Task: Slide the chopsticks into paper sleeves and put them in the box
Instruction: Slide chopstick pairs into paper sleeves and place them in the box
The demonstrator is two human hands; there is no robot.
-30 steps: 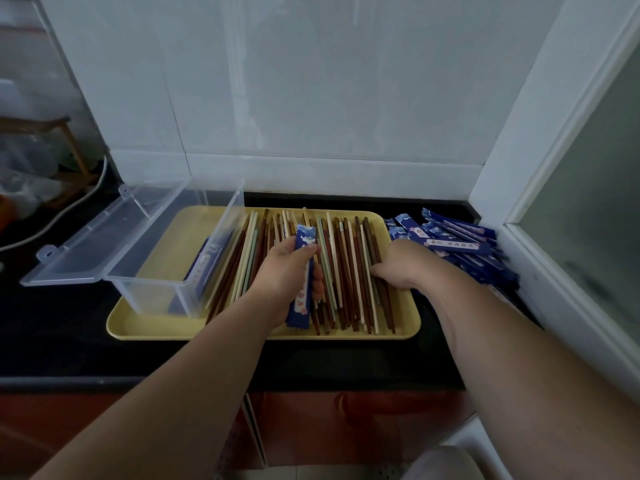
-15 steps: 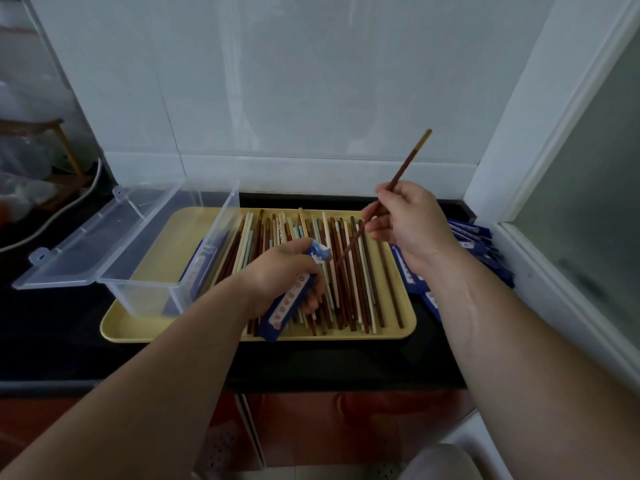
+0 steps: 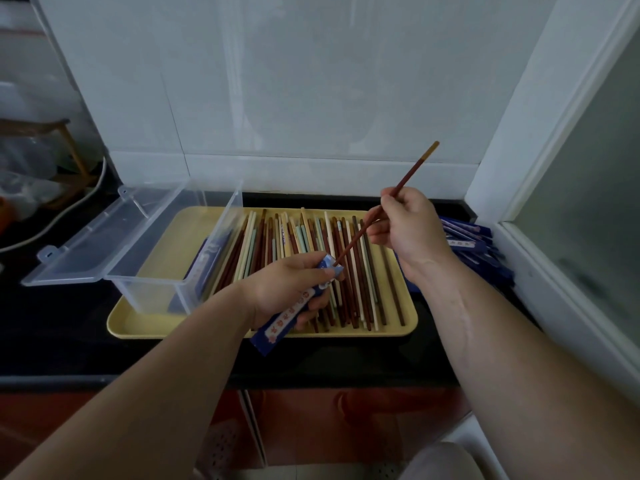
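white tiled wall (image 3: 311, 81) at the back, black counter (image 3: 69, 323) below it, and on the counter sits a yellow tray (image 3: 145, 327) with a spread of loose chopsticks (image 3: 360, 289) lying side by side, brown, cream and pale green. left hand (image 3: 284, 289) is low over the tray's near half, fingers curled round a blue paper sleeve (image 3: 287, 318). the sleeve slants from the fist down past the tray's front rim, its mouth pointing up and to the right. right hand (image 3: 412, 230) is higher, over the tray's far right part, pinching a single brown chopstick (image 3: 412, 171) near its middle. that stick runs on a diagonal: pale top end up against the wall, lower tip right at the sleeve's mouth, at the top of the left fist. whether the tip is inside the paper, cannot tell. on the left of the tray stands a clear plastic box (image 3: 156, 271), its lid (image 3: 104, 237) hinged open and hanging out over the counter. something blue (image 3: 207, 265) shows through the box's right wall. behind the right wrist, off the tray's right edge, a heap of spare blue sleeves (image 3: 474, 244) lies on the counter.
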